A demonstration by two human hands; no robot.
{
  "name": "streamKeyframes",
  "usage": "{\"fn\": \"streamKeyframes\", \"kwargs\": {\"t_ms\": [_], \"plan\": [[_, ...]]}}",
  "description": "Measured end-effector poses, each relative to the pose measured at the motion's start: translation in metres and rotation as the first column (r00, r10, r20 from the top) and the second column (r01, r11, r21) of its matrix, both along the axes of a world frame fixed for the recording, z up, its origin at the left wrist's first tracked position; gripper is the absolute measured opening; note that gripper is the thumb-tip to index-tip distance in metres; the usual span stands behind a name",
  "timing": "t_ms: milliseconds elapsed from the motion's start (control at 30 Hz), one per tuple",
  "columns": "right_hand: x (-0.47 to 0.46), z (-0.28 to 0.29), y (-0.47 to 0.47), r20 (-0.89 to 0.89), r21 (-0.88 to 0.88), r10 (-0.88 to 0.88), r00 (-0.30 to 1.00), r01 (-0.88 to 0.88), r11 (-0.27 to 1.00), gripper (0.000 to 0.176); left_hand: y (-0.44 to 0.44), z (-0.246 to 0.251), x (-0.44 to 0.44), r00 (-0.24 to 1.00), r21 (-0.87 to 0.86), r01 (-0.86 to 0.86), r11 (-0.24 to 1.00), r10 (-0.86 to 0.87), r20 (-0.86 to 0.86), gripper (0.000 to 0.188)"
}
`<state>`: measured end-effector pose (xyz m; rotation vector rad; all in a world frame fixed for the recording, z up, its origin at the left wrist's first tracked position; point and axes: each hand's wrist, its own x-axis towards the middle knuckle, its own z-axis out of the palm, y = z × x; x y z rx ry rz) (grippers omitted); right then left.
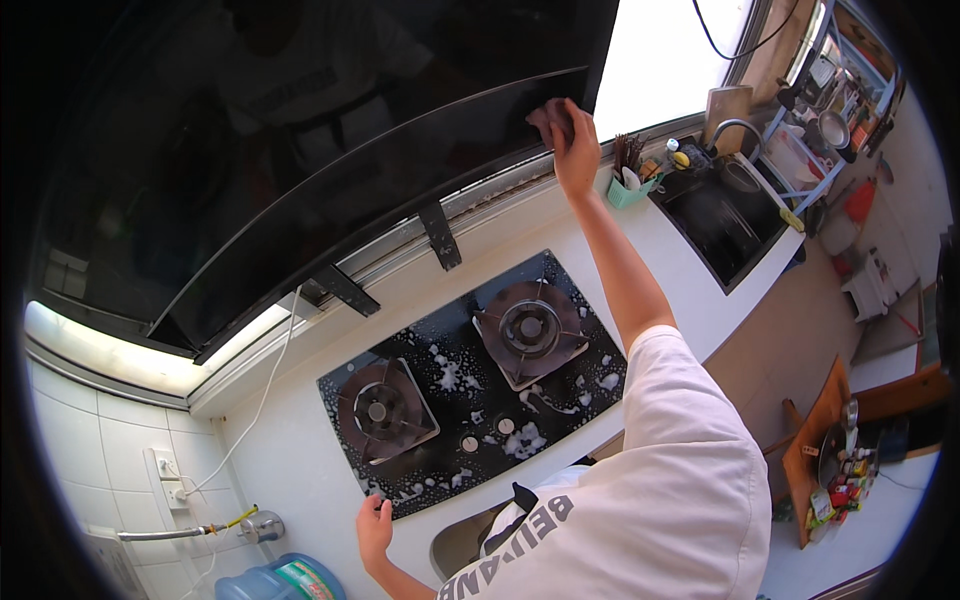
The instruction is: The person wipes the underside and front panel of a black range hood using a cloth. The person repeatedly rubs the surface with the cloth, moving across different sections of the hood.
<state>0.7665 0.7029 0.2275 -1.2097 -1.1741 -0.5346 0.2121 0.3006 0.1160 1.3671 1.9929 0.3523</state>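
Observation:
My right hand (578, 154) is raised at the far right end of the black glossy range hood (420, 142). It grips a dull reddish cloth (548, 122) and presses it against the hood's lower panel. Below lies a black glass gas hob (480, 397), spotted with white foam and water drops. Its right burner (529, 328) and left burner (378, 411) carry brown pan supports. Two control knobs (469, 445) sit near the front edge. At the hob's front left corner is my left hand (373, 525), empty, with thumb and fingers slightly apart.
A green utensil basket (628, 193) with chopsticks stands beside a black sink (724, 217). A white cable (264, 397) runs from a wall socket (175, 493) up to the hood. A blue water bottle (255, 581) is at lower left. Shelving (814, 150) rises at the right.

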Motion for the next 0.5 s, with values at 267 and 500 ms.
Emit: {"fn": "streamKeyframes", "kwargs": {"t_ms": [267,500], "plan": [[-0.113,-0.026,0.022,-0.004,0.0,0.155,0.988,-0.155,0.988,0.019,-0.027,-0.024,-0.017,0.999,-0.017,-0.032,0.999,0.032,0.001,0.037],[-0.37,-0.011,-0.009,0.223,-0.152,0.621,0.752,-0.602,0.784,0.014,-0.06,-0.025,-0.069,0.996,0.017,-0.082,0.997,0.081,0.042,0.041]]}}
